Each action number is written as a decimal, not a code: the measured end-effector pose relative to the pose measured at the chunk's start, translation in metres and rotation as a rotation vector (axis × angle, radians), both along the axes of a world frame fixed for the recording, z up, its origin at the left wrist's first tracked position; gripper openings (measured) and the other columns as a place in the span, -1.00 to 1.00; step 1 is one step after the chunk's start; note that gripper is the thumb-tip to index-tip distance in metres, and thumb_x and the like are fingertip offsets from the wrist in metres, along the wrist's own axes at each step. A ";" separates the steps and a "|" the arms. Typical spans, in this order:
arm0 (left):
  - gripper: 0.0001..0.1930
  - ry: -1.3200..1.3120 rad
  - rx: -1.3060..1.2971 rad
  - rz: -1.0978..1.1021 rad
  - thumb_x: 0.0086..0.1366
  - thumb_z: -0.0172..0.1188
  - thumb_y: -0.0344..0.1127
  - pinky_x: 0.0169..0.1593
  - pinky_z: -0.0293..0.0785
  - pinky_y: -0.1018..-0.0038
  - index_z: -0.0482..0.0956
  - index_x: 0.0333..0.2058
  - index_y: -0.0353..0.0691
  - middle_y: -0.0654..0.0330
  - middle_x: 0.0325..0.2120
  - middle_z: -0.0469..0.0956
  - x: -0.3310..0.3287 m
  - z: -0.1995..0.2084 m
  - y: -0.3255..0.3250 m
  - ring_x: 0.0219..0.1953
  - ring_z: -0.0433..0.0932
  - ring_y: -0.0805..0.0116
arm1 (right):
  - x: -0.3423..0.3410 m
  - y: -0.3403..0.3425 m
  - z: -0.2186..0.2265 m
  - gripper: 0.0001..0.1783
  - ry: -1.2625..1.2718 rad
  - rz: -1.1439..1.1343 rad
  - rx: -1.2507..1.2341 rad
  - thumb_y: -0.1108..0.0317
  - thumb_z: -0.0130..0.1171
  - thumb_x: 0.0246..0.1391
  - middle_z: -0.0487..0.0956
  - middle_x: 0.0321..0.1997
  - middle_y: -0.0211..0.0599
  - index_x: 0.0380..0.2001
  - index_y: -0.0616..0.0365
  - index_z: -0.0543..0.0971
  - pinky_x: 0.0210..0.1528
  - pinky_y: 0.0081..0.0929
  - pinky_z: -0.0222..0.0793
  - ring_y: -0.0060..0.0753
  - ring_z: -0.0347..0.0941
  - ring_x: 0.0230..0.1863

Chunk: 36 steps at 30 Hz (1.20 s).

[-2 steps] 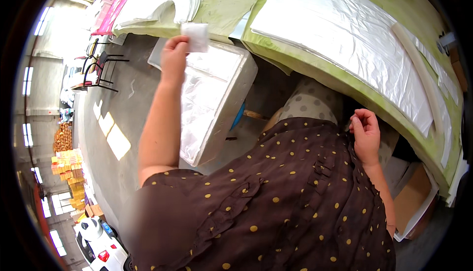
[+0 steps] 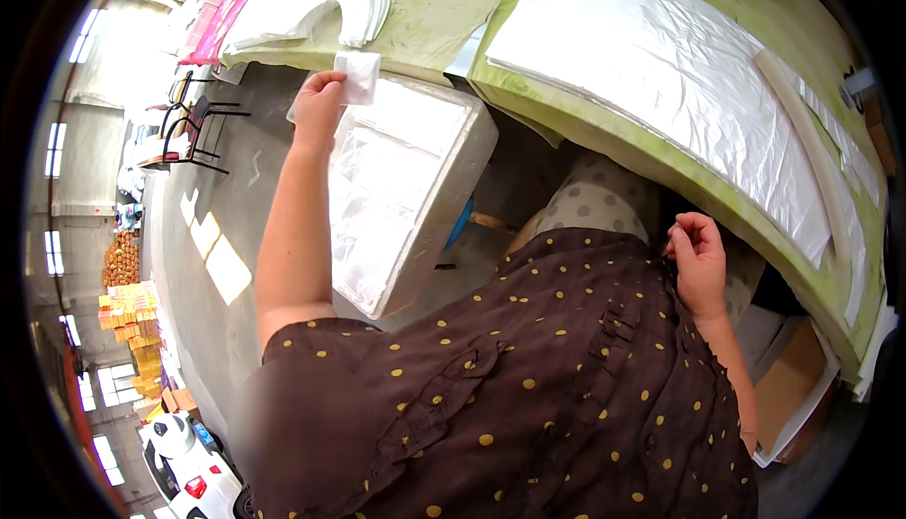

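Upper left: left hand pinches flat, square, white packet by its left edge, seen against white rectangular foam box — light, level grip should spare creases. Right hand, right of centre: loosely curled, contents can't tell.

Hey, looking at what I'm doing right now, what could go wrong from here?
Your left hand grips the small white packet only along one side, so it could slip, perhaps onto the floor beside the foam box.

The glossy plastic sheets lie close to the edge of the green-covered table, near your right hand; raising that hand carelessly might snag or shift them.
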State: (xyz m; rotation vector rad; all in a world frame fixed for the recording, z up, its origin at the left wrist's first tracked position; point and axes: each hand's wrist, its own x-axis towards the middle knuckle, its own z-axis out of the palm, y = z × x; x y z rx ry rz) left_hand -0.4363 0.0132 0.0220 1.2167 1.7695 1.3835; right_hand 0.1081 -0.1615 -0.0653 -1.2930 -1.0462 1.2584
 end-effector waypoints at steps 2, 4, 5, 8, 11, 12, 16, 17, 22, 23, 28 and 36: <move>-0.80 0.168 -0.178 0.092 0.25 0.07 -0.47 -0.28 0.41 0.54 0.64 -0.21 -0.21 0.31 -0.41 0.57 -0.027 -0.005 0.007 -0.41 0.47 0.51 | -0.003 0.002 0.000 -0.84 0.001 0.032 -0.012 0.51 0.16 0.30 0.49 -0.26 -0.53 -0.07 0.17 0.52 -0.28 -0.71 0.36 -0.73 0.37 -0.34; -0.80 0.264 -0.293 0.079 0.24 0.07 -0.46 -0.27 0.42 0.55 0.65 -0.23 -0.22 0.31 -0.41 0.57 -0.035 -0.021 0.012 -0.40 0.48 0.51 | -0.005 0.003 0.002 -0.84 -0.008 0.044 -0.026 0.51 0.16 0.30 0.49 -0.27 -0.54 -0.08 0.18 0.52 -0.28 -0.71 0.35 -0.73 0.37 -0.34; -0.80 0.310 -0.352 0.069 0.24 0.06 -0.45 -0.27 0.42 0.55 0.66 -0.24 -0.23 0.31 -0.42 0.57 -0.036 -0.029 0.015 -0.40 0.49 0.51 | -0.005 0.003 0.001 -0.86 -0.023 0.038 -0.028 0.50 0.17 0.30 0.49 -0.29 -0.55 -0.09 0.18 0.52 -0.28 -0.71 0.35 -0.73 0.36 -0.34; -0.77 0.411 -0.336 0.065 0.21 0.08 -0.41 -0.25 0.47 0.45 0.68 -0.23 -0.24 0.24 -0.42 0.63 -0.029 -0.060 0.020 -0.37 0.55 0.42 | -0.006 0.003 0.006 -0.86 -0.024 0.038 -0.052 0.50 0.17 0.29 0.49 -0.30 -0.55 -0.10 0.18 0.53 -0.28 -0.70 0.35 -0.74 0.36 -0.35; -0.76 0.761 -0.218 0.040 0.20 0.10 -0.38 0.14 0.42 0.39 0.67 -0.19 -0.24 -0.01 0.03 0.59 -0.023 -0.080 0.016 0.08 0.55 0.12 | -0.004 0.003 0.007 -0.86 -0.030 0.027 -0.063 0.51 0.17 0.29 0.49 -0.31 -0.56 -0.10 0.18 0.53 -0.28 -0.70 0.35 -0.74 0.36 -0.36; -0.75 0.906 -0.098 0.045 0.20 0.11 -0.37 0.23 0.38 0.39 0.67 -0.18 -0.24 -0.04 0.14 0.55 -0.019 -0.085 0.013 0.19 0.51 0.06 | -0.003 0.003 0.006 -0.86 -0.020 0.026 -0.066 0.51 0.16 0.29 0.49 -0.30 -0.56 -0.10 0.18 0.53 -0.28 -0.70 0.35 -0.74 0.36 -0.36; -0.55 0.861 -0.160 -0.085 0.32 0.13 -0.12 0.46 -0.03 -0.01 0.55 0.17 0.02 0.09 0.38 0.32 -0.005 -0.093 0.006 0.44 0.17 -0.02 | -0.001 0.005 0.001 -0.86 -0.016 0.043 -0.079 0.51 0.16 0.29 0.50 -0.30 -0.56 -0.10 0.18 0.53 -0.28 -0.71 0.34 -0.74 0.36 -0.35; -0.51 0.872 -0.224 -0.130 0.36 0.10 0.01 0.45 -0.19 -0.22 0.48 0.25 0.15 0.16 0.40 0.28 -0.011 -0.100 0.007 0.48 0.09 -0.03 | -0.001 0.005 0.001 -0.86 -0.021 0.052 -0.082 0.51 0.16 0.29 0.50 -0.29 -0.56 -0.10 0.18 0.53 -0.27 -0.71 0.34 -0.74 0.36 -0.35; -0.54 0.849 -0.114 -0.018 0.41 0.08 0.02 0.44 -0.16 -0.19 0.49 0.24 0.13 0.13 0.39 0.29 -0.004 -0.097 0.008 0.48 0.08 -0.03 | 0.001 0.005 0.003 -0.87 -0.044 0.043 -0.076 0.51 0.16 0.29 0.51 -0.28 -0.54 -0.11 0.18 0.53 -0.24 -0.70 0.35 -0.74 0.38 -0.32; -0.54 0.842 -0.069 0.020 0.42 0.07 0.02 0.44 -0.15 -0.17 0.49 0.23 0.12 0.13 0.38 0.30 0.001 -0.093 0.008 0.48 0.09 -0.03 | 0.003 0.005 0.004 -0.87 -0.051 0.031 -0.077 0.51 0.16 0.29 0.51 -0.28 -0.54 -0.11 0.18 0.54 -0.24 -0.70 0.35 -0.73 0.38 -0.32; -0.61 0.756 0.353 -0.048 0.42 0.13 -0.24 0.41 0.08 0.15 0.49 0.19 -0.13 0.08 0.26 0.43 0.026 -0.070 0.013 0.38 0.26 -0.01 | 0.016 -0.003 0.016 -0.88 -0.143 -0.071 0.123 0.54 0.17 0.26 0.53 -0.20 -0.46 -0.15 0.21 0.54 -0.10 -0.67 0.39 -0.67 0.42 -0.20; -0.66 0.444 0.408 -0.745 0.30 0.24 -0.45 0.39 0.20 0.16 0.57 0.06 -0.16 0.13 0.11 0.56 0.237 -0.006 -0.006 0.37 0.28 -0.03 | 0.135 0.044 0.075 -0.61 -1.228 -0.455 0.603 0.50 0.23 0.06 0.50 0.17 -0.03 0.01 0.19 0.55 0.34 -0.10 0.21 0.09 0.33 0.26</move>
